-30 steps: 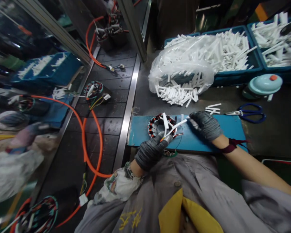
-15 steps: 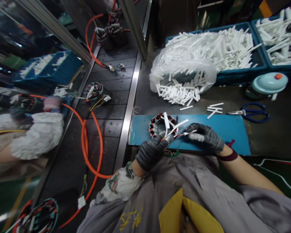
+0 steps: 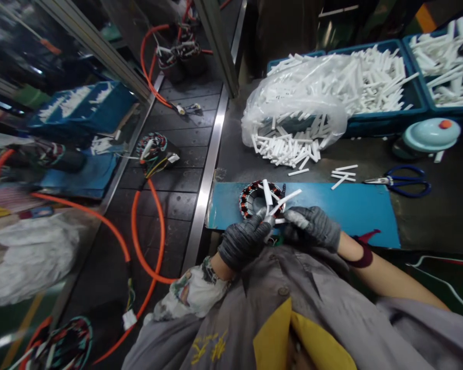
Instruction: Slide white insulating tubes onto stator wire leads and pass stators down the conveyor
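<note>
We're pinching white sleeves (image 3: 291, 196) in our left hand (image 3: 244, 240), seemingly another in our right hand (image 3: 315, 226), at the wound ring (image 3: 246, 201) near the blue board (image 3: 351, 213)'s left edge; we're guessing light, bendy, grab near ends.

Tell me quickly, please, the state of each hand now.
Left hand: closed, holding white tubes near the coil ring.
Right hand: closed, apparently pinching a short white tube.

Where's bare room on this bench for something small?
Free: the right part of the flat blue board, between the right grey-gloved hand and the blue-handled scissors, and the dark tabletop right of those scissors. Crowded: around the black-and-orange ring by the left grey-gloved hand, and the back, with the clear bag of white tubes and blue plastic bins.
</note>
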A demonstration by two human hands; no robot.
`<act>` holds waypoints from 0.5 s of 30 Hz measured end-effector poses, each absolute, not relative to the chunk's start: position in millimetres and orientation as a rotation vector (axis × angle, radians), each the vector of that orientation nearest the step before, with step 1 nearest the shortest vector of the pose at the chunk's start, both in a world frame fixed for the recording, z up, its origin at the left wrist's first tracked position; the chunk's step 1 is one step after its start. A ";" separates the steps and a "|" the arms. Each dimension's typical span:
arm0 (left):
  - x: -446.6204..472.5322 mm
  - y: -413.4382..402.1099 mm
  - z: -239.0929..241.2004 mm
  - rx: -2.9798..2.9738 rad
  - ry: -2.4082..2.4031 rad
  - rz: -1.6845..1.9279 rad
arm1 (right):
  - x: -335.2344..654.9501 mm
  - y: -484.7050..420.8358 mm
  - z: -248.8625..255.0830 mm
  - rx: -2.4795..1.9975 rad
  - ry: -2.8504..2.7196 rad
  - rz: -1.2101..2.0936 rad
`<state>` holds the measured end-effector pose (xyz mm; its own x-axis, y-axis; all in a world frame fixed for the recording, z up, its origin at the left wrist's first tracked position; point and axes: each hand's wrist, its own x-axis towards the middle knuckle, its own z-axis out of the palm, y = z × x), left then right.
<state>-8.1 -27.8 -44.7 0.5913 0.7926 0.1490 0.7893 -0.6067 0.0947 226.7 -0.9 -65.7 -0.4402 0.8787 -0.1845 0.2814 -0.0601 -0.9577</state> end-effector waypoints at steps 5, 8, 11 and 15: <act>-17.2 -11.8 -29.7 2.709 1.361 0.267 | 264.0 -11.6 -92.2 -1.450 -1.226 1.444; -11.0 4.2 -33.1 2.700 1.150 0.146 | 276.7 -19.1 -112.6 -1.547 -1.383 1.310; -1.8 9.4 -40.0 2.671 1.146 0.121 | 282.9 -23.8 -128.8 -1.571 -1.671 0.973; -5.5 -10.1 -42.5 2.553 1.266 0.271 | 289.0 -27.6 -142.5 -1.562 -1.951 0.593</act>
<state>-5.5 -10.1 -42.5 0.5988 0.7997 0.0437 0.7477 -0.5777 0.3275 289.0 -27.6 -142.5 -0.1599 0.9751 0.1536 0.7247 0.2216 -0.6525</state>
